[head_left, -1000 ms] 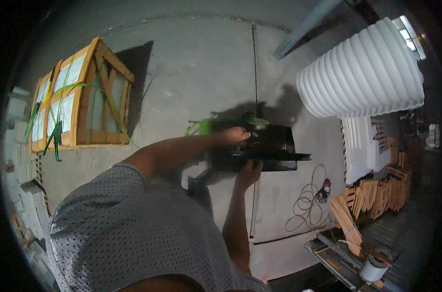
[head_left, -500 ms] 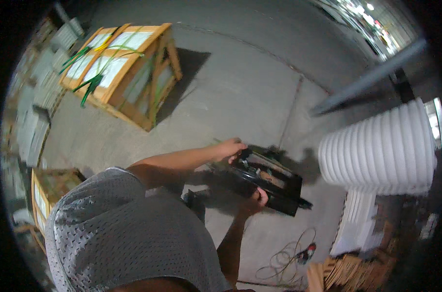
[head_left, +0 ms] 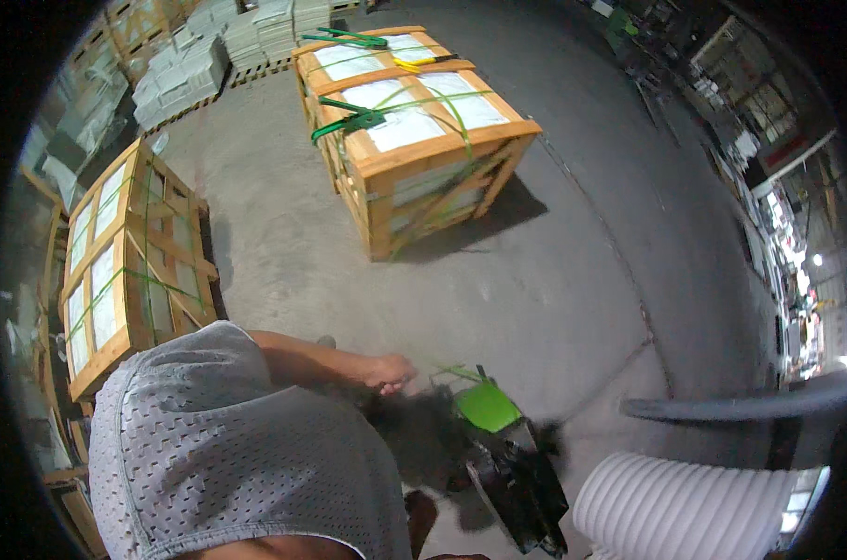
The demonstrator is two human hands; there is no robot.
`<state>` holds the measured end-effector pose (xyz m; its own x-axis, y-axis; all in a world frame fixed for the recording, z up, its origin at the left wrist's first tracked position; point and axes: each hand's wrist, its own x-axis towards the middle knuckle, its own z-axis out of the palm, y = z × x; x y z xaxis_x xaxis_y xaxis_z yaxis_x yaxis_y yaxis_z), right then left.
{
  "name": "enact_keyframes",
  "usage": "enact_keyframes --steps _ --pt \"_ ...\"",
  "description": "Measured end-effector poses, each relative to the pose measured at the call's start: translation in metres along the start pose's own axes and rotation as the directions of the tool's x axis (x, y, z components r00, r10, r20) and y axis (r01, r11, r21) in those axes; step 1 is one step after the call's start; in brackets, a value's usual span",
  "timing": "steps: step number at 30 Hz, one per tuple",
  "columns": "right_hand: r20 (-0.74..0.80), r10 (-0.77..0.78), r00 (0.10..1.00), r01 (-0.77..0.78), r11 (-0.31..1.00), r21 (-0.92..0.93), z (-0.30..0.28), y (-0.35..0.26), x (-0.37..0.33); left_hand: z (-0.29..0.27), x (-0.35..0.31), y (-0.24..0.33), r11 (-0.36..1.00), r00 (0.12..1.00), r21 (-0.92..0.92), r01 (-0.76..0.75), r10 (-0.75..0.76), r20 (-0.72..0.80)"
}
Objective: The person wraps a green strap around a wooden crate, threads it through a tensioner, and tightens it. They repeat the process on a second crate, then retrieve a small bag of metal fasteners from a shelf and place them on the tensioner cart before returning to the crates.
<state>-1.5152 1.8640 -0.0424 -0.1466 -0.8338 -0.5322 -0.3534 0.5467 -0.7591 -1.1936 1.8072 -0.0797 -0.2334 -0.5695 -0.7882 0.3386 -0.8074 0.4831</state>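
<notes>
My left hand (head_left: 392,372) is stretched out in front of me with its fingers closed. A thin green packing strap (head_left: 456,371) reaches toward it, blurred close to the fingers. The strap comes from a black strap dispenser box (head_left: 521,485) standing on the floor, with a bright green piece (head_left: 488,407) at its far end. My right hand is out of view. Farther ahead stands a wooden crate (head_left: 442,161) bound with green straps. On it lie green-handled strapping tools (head_left: 353,119) and a yellow-handled tool (head_left: 414,65).
Another strapped wooden crate (head_left: 136,271) stands at the left. A ribbed white foam roll (head_left: 680,504) is at the lower right, below a grey bar (head_left: 745,403). Stacked pale slabs (head_left: 182,79) sit at the far left. Concrete floor (head_left: 274,205) lies between the crates.
My view has swung left and up. Both hands were on the black dispenser; now my left hand is away from it, and my right hand has left the view.
</notes>
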Motion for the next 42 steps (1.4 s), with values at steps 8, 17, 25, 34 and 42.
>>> enact_keyframes --steps 8,17,25,34,42 --pt "0.289 -0.04 0.956 0.101 0.975 -0.199 0.148 -0.062 -0.003 -0.151 -0.055 0.02 0.991 0.991 0.063 -0.12 0.123 -0.045" --pt "0.457 -0.007 0.889 0.189 0.916 -0.353 0.28 -0.115 -0.022 -0.29 -0.114 0.032 0.95 0.965 -0.211 -0.229 0.193 -0.178" --pt "0.575 0.055 0.816 0.277 0.837 -0.473 0.359 -0.155 -0.003 -0.361 -0.153 0.022 0.821 0.916 -0.442 -0.362 0.226 -0.331" --pt "0.664 0.15 0.733 0.376 0.724 -0.578 0.444 -0.216 0.067 -0.446 -0.175 0.059 0.734 0.858 -0.519 -0.439 0.171 -0.484" --pt "0.791 0.201 0.577 0.62 0.523 -0.585 0.516 -0.318 0.112 -0.537 -0.2 0.131 0.64 0.651 -0.35 -0.684 0.318 -0.689"
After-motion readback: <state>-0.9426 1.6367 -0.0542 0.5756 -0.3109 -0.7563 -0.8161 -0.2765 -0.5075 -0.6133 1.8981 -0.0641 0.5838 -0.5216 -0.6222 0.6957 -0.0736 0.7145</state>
